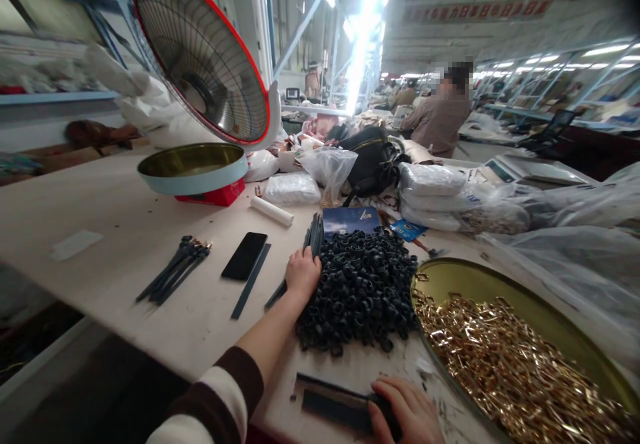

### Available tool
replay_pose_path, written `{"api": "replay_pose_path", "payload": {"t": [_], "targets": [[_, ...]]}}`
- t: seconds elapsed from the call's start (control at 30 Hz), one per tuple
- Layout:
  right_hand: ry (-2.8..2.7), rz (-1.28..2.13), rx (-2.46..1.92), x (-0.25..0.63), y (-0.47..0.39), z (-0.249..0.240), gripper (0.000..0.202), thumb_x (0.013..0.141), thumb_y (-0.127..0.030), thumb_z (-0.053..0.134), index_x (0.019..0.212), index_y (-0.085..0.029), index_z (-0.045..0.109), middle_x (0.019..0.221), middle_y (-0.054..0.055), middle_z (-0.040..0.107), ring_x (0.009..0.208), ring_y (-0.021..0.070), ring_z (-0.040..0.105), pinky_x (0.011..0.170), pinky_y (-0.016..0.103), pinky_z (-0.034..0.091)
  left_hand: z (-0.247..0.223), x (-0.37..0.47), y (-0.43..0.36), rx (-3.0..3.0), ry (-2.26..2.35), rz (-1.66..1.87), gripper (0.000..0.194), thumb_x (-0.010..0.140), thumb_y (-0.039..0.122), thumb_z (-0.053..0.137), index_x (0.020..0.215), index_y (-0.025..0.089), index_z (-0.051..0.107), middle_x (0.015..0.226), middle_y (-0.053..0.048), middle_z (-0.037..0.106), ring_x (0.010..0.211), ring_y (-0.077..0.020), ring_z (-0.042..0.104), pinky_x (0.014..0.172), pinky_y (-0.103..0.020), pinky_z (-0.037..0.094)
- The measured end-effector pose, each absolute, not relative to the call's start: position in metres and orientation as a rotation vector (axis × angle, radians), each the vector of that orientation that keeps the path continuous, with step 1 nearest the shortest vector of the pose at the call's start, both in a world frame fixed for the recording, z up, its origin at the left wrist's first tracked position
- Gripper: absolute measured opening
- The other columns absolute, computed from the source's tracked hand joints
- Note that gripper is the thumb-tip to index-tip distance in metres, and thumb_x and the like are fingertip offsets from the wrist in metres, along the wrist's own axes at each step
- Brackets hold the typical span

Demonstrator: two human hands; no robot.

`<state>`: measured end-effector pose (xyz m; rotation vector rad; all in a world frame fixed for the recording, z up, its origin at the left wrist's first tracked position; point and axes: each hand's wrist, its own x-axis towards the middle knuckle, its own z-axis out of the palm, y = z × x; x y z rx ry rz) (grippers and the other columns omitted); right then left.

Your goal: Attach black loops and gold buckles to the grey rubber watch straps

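My left hand point(303, 274) reaches out to a bundle of dark flat straps point(315, 231), its fingers closed on them. Right beside it lies a heap of small black loops point(360, 291). Near the front edge, my right hand point(407, 407) curls around one end of a dark strap point(335, 407), which looks folded or doubled there. Part of what this hand grips is hidden under the fingers. To its right, a large gold-coloured round tray point(450, 274) holds a mass of gold metal buckles point(505, 357).
Several dark straps with gold buckles point(177, 267) lie at left, near a black phone point(245, 256) and a single strap point(251, 281). Behind stand a red-rimmed fan point(200, 57), a round tin point(193, 181) and plastic bags point(430, 191). A person point(437, 121) is farther back.
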<state>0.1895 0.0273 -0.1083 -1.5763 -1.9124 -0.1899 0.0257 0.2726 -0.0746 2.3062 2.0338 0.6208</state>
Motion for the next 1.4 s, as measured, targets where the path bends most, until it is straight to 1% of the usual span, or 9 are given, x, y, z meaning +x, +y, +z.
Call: {"api": "replay_pose_path", "payload": {"t": [0.27, 0.4, 0.5, 0.63, 0.83, 0.97, 1.1, 1.23, 1.4], "targets": [[-1.820, 0.027, -1.795, 0.183, 0.017, -0.089, 0.023, 0.082, -0.039, 0.047, 0.074, -0.021, 0.060, 0.078, 0.004, 0.064, 0.076, 0.0212, 0.058, 0.073, 0.035, 0.040, -0.061, 0.036, 0.246, 2.267, 1.982, 0.492, 0.037, 0.087, 0.031, 0.039, 0.117, 0.013, 0.048, 0.106, -0.014, 0.055, 0.099, -0.0230, 0.051, 0.085, -0.032, 0.038], [-1.752, 0.087, -1.800, 0.188, 0.015, -0.094, 0.027, 0.081, -0.044, 0.046, 0.081, -0.021, 0.061, 0.085, 0.006, 0.065, 0.081, 0.0234, 0.058, 0.075, 0.037, 0.041, -0.045, -0.013, 0.239, 2.291, 1.933, 0.427, 0.037, 0.085, 0.040, 0.043, 0.116, 0.021, 0.050, 0.108, -0.008, 0.055, 0.101, -0.0190, 0.051, 0.087, -0.028, 0.037], [-1.738, 0.156, -1.810, 0.188, 0.015, -0.093, 0.028, 0.081, -0.044, 0.046, 0.081, -0.021, 0.061, 0.085, 0.006, 0.064, 0.082, 0.0233, 0.058, 0.076, 0.037, 0.041, -0.037, -0.066, 0.235, 2.193, 2.074, 0.361, 0.030, 0.084, 0.032, 0.046, 0.108, 0.015, 0.054, 0.111, -0.013, 0.052, 0.107, -0.0249, 0.047, 0.089, -0.036, 0.037], [-1.729, 0.156, -1.812, 0.183, 0.014, -0.091, 0.028, 0.081, -0.044, 0.045, 0.080, -0.020, 0.061, 0.083, 0.006, 0.064, 0.080, 0.0229, 0.057, 0.075, 0.037, 0.041, -0.038, -0.104, 0.225, 2.026, 2.170, 0.278, 0.026, 0.083, 0.026, 0.051, 0.101, 0.009, 0.056, 0.105, -0.015, 0.054, 0.099, -0.0259, 0.052, 0.082, -0.041, 0.042], [-1.739, 0.037, -1.707, 0.181, 0.011, -0.089, 0.025, 0.082, -0.040, 0.046, 0.080, -0.020, 0.060, 0.082, 0.006, 0.063, 0.081, 0.0227, 0.056, 0.077, 0.038, 0.040, -0.041, -0.101, 0.201, 1.904, 1.966, 0.311, 0.019, 0.082, 0.027, 0.055, 0.094, 0.012, 0.057, 0.100, -0.006, 0.058, 0.092, -0.0183, 0.055, 0.082, -0.039, 0.044], [-1.671, -0.032, -1.614, 0.176, 0.003, -0.075, 0.022, 0.081, -0.038, 0.049, 0.081, -0.019, 0.060, 0.084, 0.007, 0.063, 0.084, 0.0232, 0.055, 0.080, 0.040, 0.039, -0.034, -0.111, 0.182, 1.778, 1.768, 0.420, 0.012, 0.074, 0.020, 0.061, 0.081, 0.011, 0.057, 0.082, -0.004, 0.060, 0.081, -0.0167, 0.058, 0.073, -0.032, 0.046], [-1.559, 0.364, -1.622, 0.150, -0.005, -0.050, 0.026, 0.083, -0.042, 0.044, 0.086, -0.020, 0.057, 0.085, 0.007, 0.062, 0.082, 0.0217, 0.056, 0.075, 0.035, 0.042, -0.016, -0.105, 0.142, 1.579, 1.523, 0.598, 0.010, 0.078, 0.022, 0.051, 0.080, 0.013, 0.052, 0.071, -0.002, 0.060, 0.063, -0.0132, 0.060, 0.052, -0.021, 0.044], [-1.333, 0.953, -1.466, 0.114, -0.010, -0.032, 0.043, 0.082, -0.053, 0.038, 0.104, -0.018, 0.049, 0.074, 0.004, 0.062, 0.064, 0.0173, 0.056, 0.061, 0.030, 0.045, -0.001, -0.076, 0.085, 1.362, 1.291, 0.704, 0.017, 0.082, 0.027, 0.042, 0.087, 0.012, 0.048, 0.077, -0.005, 0.061, 0.065, -0.0115, 0.062, 0.053, -0.018, 0.046], [-0.999, 1.209, -1.409, 0.107, -0.012, -0.026, 0.033, 0.077, -0.051, 0.052, 0.074, -0.018, 0.049, 0.054, -0.003, 0.049, 0.048, 0.0097, 0.042, 0.049, 0.023, 0.034, -0.004, -0.059, 0.032, 0.859, 0.998, 0.856, 0.020, 0.075, 0.028, 0.057, 0.086, 0.014, 0.048, 0.079, -0.003, 0.061, 0.071, -0.0131, 0.063, 0.062, -0.021, 0.049]]}}
